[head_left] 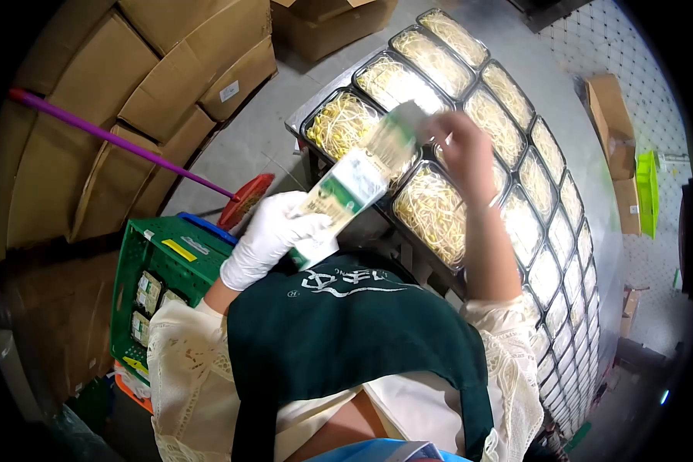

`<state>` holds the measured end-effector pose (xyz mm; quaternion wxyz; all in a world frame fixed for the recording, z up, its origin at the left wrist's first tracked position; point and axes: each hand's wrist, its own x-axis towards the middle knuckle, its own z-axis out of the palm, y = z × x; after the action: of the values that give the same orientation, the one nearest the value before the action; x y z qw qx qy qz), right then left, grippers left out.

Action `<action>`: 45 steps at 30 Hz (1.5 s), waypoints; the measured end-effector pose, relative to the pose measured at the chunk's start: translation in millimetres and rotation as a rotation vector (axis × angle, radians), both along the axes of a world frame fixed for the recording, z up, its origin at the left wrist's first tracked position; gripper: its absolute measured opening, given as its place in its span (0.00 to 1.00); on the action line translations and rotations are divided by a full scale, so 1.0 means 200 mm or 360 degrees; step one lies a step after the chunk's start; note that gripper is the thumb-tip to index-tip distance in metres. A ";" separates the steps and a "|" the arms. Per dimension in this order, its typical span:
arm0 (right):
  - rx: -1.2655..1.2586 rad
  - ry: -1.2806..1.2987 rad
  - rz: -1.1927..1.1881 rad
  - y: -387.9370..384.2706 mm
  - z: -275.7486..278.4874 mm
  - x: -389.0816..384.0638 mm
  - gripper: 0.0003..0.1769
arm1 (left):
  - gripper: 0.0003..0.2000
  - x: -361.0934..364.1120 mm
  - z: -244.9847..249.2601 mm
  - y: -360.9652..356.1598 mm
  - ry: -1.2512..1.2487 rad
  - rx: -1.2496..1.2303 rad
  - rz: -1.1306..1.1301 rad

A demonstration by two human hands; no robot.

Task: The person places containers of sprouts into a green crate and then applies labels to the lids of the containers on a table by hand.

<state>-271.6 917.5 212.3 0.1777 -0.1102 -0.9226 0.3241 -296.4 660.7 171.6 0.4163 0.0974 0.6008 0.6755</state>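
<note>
Prob. separating labels (337, 194) near sprout packs (431, 212), gripped in L fingers (309, 225), w/ grip of R hand (465, 154) too blurred to tell, likely calling for one clean pull next.

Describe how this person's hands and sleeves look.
The left hand wears a white glove reaching past the wrist; the right hand is ungloved. Both sleeves are loose and cream with lacy openwork; the left one has small brownish marks.

Glove (265, 237) is plain white, labels (346, 189) in its grip are green and whitish. Left of that grip: purple pole (123, 140), red broom head (245, 202), green crate (123, 300). Right: yellowish-white sprouts (432, 214), black-rimmed trays (397, 209). Just below: dark green apron (354, 331), white lettering (346, 280).
</note>
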 end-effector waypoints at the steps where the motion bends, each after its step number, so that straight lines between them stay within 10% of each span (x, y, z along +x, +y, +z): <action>1: -0.0105 -0.0147 -0.0030 0.13 -0.01 -0.10 0.10 | 0.08 -0.02 -0.03 -0.04 0.0040 -0.0045 0.0041; 9: 0.1286 -0.0055 -0.0487 0.25 -0.39 -0.20 0.33 | 0.12 -0.04 -0.08 -0.09 -0.0074 0.0205 0.0478; 10: 0.1234 0.0021 -0.0370 0.20 -0.33 -0.15 0.37 | 0.15 -0.04 -0.10 -0.07 -0.0105 0.0222 0.0423; 12: -0.0563 -0.0522 0.0250 0.04 -0.16 -0.03 0.35 | 0.17 -0.01 -0.06 0.05 -0.0124 0.0334 0.0415; 14: -0.0676 -0.0340 0.0937 -0.11 -0.03 0.08 0.22 | 0.17 -0.01 -0.03 0.10 -0.0075 0.0435 0.0233; 18: -0.0288 -0.0027 0.0880 -0.15 -0.03 0.13 0.11 | 0.11 -0.09 0.09 0.21 0.0062 0.0119 -0.0094; 25: 0.0130 0.0096 0.0227 0.33 -0.04 -0.14 0.07 | 0.15 -0.08 0.11 0.37 -0.0096 0.0232 0.0151; 35: 0.1425 0.0043 -0.0541 0.68 -0.37 -0.50 0.33 | 0.11 -0.15 -0.10 0.08 -0.0170 0.0228 0.0575; 39: 0.0644 -0.0196 0.0242 0.44 -0.46 -0.27 0.34 | 0.12 -0.15 -0.09 0.16 -0.0198 0.0331 0.0467; 43: 0.1032 -0.0218 0.0087 0.34 -0.36 -0.13 0.27 | 0.13 -0.14 -0.04 0.23 -0.0215 0.0292 0.0408; 45: -0.1013 -0.0378 0.0408 0.24 -0.18 -0.05 0.23 | 0.15 -0.12 -0.02 0.29 -0.0047 0.0249 0.0347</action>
<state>-280.8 965.0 175.5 -0.0160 -0.0803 -0.7961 0.5996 -320.1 717.7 168.3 0.3404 0.0536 0.5472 0.7628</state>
